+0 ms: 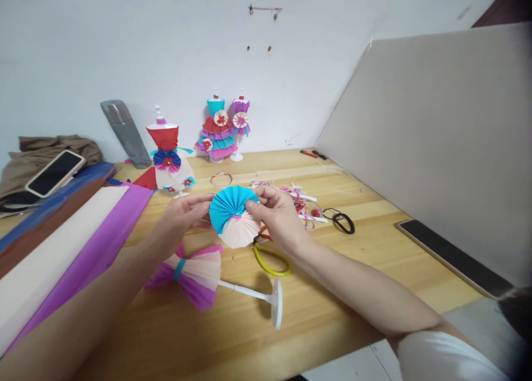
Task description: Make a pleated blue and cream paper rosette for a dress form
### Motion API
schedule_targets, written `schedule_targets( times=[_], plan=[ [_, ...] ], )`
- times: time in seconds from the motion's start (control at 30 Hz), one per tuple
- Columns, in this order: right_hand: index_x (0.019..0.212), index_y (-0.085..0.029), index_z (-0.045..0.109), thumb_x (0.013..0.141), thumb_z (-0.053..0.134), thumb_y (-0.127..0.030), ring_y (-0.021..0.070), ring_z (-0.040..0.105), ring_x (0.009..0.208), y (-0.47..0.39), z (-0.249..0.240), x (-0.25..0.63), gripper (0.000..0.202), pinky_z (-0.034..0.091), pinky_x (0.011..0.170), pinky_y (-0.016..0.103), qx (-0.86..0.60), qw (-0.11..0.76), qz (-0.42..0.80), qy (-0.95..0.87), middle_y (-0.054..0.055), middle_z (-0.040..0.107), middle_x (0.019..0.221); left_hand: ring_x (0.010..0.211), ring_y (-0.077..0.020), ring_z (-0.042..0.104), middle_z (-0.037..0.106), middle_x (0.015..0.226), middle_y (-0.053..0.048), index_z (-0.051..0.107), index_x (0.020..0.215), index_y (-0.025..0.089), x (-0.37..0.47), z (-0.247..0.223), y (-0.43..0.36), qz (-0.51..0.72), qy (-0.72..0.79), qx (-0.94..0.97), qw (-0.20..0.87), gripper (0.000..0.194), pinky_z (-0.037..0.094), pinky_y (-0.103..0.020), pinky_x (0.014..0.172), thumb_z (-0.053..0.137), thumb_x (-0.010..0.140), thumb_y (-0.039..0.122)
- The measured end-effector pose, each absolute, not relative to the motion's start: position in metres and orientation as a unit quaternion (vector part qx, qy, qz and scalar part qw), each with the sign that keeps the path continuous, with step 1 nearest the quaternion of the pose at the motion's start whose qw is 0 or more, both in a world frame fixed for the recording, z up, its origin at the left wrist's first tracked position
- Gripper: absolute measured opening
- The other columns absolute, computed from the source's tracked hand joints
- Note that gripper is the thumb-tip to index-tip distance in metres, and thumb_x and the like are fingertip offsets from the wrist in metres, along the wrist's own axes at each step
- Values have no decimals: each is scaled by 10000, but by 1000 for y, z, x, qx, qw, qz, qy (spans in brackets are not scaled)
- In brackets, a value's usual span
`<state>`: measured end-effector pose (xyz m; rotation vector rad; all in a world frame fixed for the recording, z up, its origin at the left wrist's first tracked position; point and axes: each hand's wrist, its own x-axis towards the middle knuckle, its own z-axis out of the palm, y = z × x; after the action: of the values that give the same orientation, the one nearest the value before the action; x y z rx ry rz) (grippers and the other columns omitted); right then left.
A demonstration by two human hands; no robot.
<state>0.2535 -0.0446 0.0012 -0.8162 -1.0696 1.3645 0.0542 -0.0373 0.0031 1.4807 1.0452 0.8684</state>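
Observation:
Between my two hands is a round pleated paper rosette (233,217), half turquoise and half pale cream, held up over the table. My left hand (187,212) grips its left edge with the fingers closed. On the other side, my right hand (279,212) pinches its right edge, thumb on the front. Below lies a small mannequin stand (249,292) on its side, dressed in a purple and cream pleated paper skirt (195,275) with a turquoise band. Yellow-handled scissors (272,262) rest just under my right hand, their front part partly hidden.
Several dressed mini mannequins (218,128) stand against the wall, with a tilted flask (127,134) at left. Paper sheets (78,237) and a phone (55,173) lie left. Paper scraps (305,203), a black hair tie (343,223) and a dark flat panel (455,258) lie right.

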Motion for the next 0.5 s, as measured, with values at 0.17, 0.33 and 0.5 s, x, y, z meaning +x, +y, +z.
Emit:
schedule_targets(
  times=[0.17, 0.33, 0.5],
  plan=[
    [675, -191, 615, 597, 803, -289, 93, 563, 530, -43, -1, 253, 226, 459, 572, 234, -351, 566, 569, -482, -54, 628, 583, 845, -202, 693, 749, 919, -53, 686, 945, 171, 66, 7, -54, 345, 388, 533, 668, 430, 563, -331, 786, 788, 687, 500],
    [655, -185, 625, 580, 811, -292, 94, 582, 525, -42, -3, 252, 227, 473, 557, 229, -356, 563, 578, -471, -42, 670, 593, 649, -133, 626, 713, 731, -28, 698, 787, 143, 73, 8, -60, 342, 411, 498, 683, 321, 511, -248, 618, 837, 613, 373],
    [652, -180, 636, 555, 828, -281, 94, 594, 515, -41, -3, 253, 238, 484, 542, 224, -346, 563, 594, -459, -41, 680, 588, 510, -89, 518, 595, 508, 26, 656, 623, 133, 72, 16, -58, 313, 440, 528, 656, 273, 445, -211, 530, 851, 550, 310]
  ],
)
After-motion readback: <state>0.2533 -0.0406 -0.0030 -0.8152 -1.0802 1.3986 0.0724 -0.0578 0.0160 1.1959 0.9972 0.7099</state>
